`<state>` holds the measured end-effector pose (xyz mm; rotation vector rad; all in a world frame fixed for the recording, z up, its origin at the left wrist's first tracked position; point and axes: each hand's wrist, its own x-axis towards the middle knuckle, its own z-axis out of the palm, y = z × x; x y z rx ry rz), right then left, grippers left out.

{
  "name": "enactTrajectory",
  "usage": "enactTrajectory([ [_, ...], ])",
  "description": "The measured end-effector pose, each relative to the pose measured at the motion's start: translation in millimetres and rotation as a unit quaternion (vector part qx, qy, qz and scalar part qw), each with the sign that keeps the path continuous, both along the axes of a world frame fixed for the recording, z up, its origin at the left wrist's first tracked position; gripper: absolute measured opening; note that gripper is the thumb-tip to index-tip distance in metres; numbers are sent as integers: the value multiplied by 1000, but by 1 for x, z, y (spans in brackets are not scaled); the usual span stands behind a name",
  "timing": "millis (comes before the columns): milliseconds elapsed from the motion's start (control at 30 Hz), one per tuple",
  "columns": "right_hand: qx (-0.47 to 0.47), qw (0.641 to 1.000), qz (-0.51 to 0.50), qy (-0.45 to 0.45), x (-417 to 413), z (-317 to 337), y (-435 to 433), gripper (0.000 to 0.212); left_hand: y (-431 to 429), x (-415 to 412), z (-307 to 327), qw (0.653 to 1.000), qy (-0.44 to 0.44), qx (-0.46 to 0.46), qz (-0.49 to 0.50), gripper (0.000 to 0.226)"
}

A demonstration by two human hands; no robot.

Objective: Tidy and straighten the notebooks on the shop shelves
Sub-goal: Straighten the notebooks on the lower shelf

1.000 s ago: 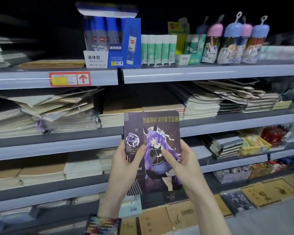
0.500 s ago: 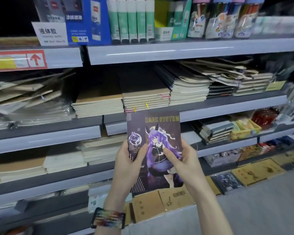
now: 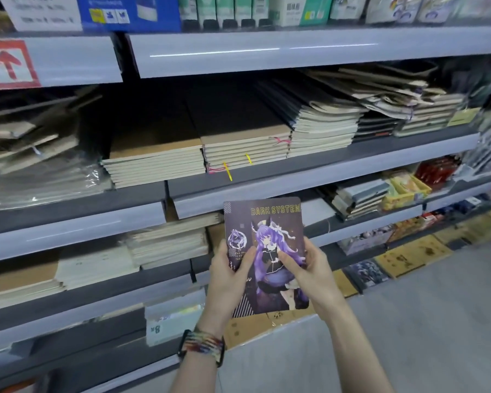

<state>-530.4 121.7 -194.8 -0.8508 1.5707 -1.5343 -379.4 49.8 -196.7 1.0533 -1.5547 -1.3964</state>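
Observation:
A purple "DARK SYSTEM" notebook with a cartoon figure on its cover stands upright in front of the shelves, held by both hands. My left hand grips its left edge, thumb across the cover. My right hand grips the right edge, thumb on the cover too. Behind it, neat stacks of kraft notebooks lie on a grey shelf. Untidy, slanting notebook piles sit at the left and at the right.
The top shelf carries glue boxes and bottles. Lower shelves hold more notebook stacks, small boxes and flat kraft items. A white price box sits low. Grey floor spreads to the right.
The view has dropped and moved closer to the shelves. Both hands keep the same hold on the purple notebook, which now sits lower against the shelves.

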Motion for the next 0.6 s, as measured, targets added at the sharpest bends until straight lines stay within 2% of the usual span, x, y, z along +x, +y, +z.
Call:
enactTrajectory([
  [333,89,995,-35,-15,6,-39,-12,22,-16,7,-46,997,-10,73,-30,40],
  [600,122,990,-61,-23,-5,-46,-34,18,-28,3,-61,990,-47,119,-51,37],
])
